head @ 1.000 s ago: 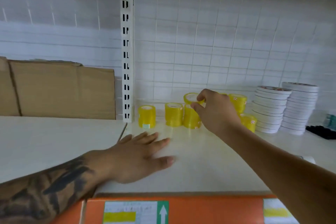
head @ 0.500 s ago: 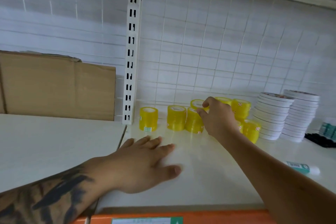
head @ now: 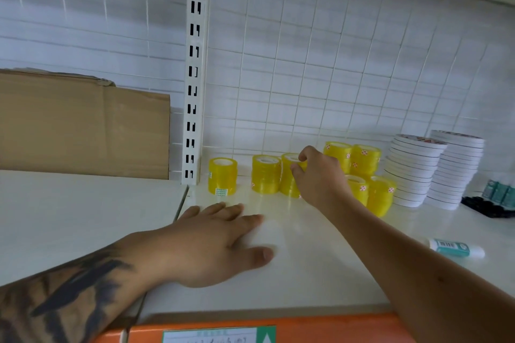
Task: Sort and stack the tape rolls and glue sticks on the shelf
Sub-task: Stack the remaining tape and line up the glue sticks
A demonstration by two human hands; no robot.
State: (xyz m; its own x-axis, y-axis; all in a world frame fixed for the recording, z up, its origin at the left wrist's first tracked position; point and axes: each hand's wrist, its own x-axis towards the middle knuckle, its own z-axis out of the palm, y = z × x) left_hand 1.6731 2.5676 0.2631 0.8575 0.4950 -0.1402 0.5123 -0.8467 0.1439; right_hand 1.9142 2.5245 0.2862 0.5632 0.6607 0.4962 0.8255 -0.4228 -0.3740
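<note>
Several stacks of yellow tape rolls stand at the back of the white shelf. One stack stands alone at the left, another beside it. My right hand pinches the top roll of the third stack with thumb and fingers. More yellow stacks stand behind and right of that hand. My left hand rests flat on the shelf, fingers straight. A teal and white glue stick lies on its side at the right.
Two tall stacks of white tape rolls stand at the right, with a black tray of teal glue sticks beyond them. A flattened cardboard box leans at the back left. A slotted white upright divides the shelves. An orange box sits below.
My right hand has lowered the roll it pinches onto the third yellow stack. My left hand stays flat on the shelf. The view has tilted upward, showing the glue stick.
</note>
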